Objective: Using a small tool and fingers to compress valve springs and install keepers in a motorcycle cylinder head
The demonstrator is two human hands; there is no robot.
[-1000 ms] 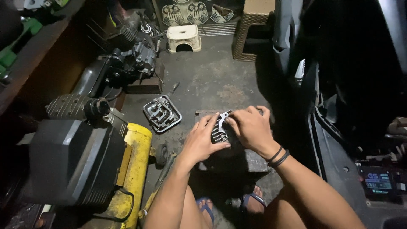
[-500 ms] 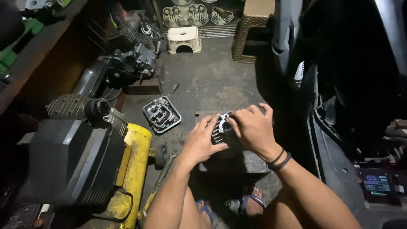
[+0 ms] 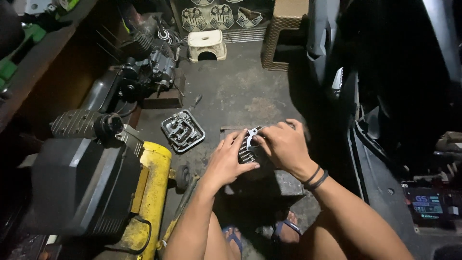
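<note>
A finned metal engine cylinder part (image 3: 250, 146) rests on a dark block (image 3: 269, 185) on the floor in front of me. My left hand (image 3: 225, 161) grips its left side, fingers curled over the fins. From the right, my right hand (image 3: 285, 144) covers its top and right side, fingertips pressed on the pale flat face of the part. Dark bands circle my right wrist. Much of the part is hidden under both hands.
A yellow air compressor (image 3: 144, 192) with a black motor housing (image 3: 77, 185) stands at the left. A metal engine cover (image 3: 182, 130) lies on the concrete floor. An engine (image 3: 151, 74), a white stool (image 3: 206, 45) and a wicker stool (image 3: 285, 29) stand farther back. Motorcycle bodywork (image 3: 385, 120) fills the right.
Both hands stay on the finned part; my right hand has shifted slightly over its top. Nothing else moved.
</note>
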